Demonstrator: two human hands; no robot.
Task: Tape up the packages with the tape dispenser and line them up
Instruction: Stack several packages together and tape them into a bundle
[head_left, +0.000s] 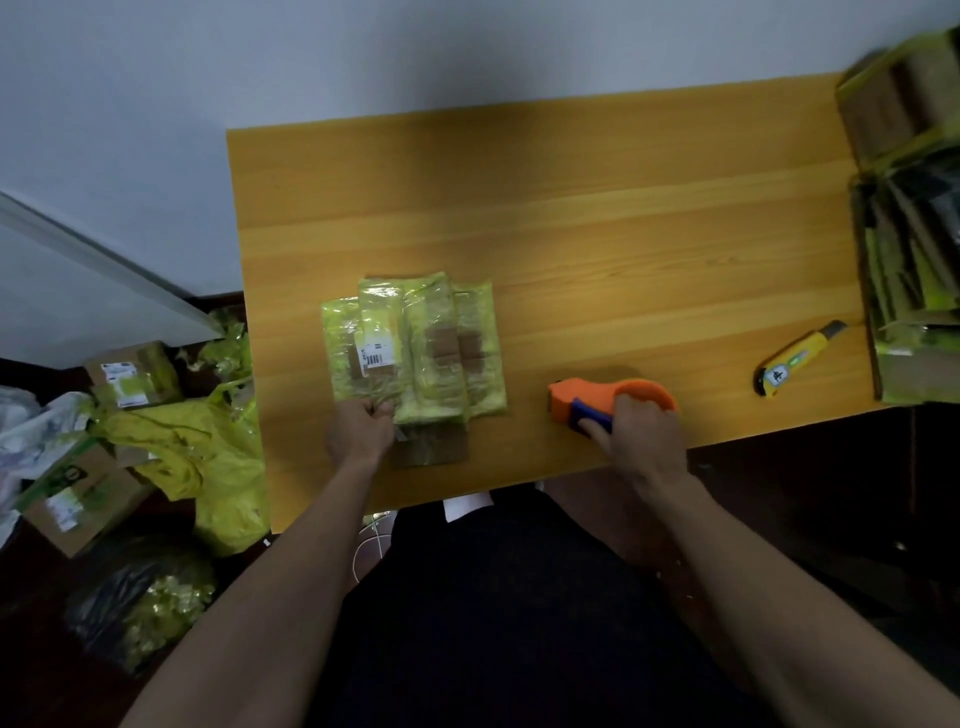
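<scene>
A wooden table (597, 218) stands against a plain grey wall (363, 52).

A home packing corner; wooden table (597, 208) against a plain wall (363, 57); labelled parcels (132, 376) heaped on the floor.

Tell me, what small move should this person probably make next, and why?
Probably lift the tape dispenser over to the packages. The right hand grips it on the table, apart from the bundle, while the left hand holds the bundle's near edge, where bare cardboard sticks out and seems to need tape.
</scene>
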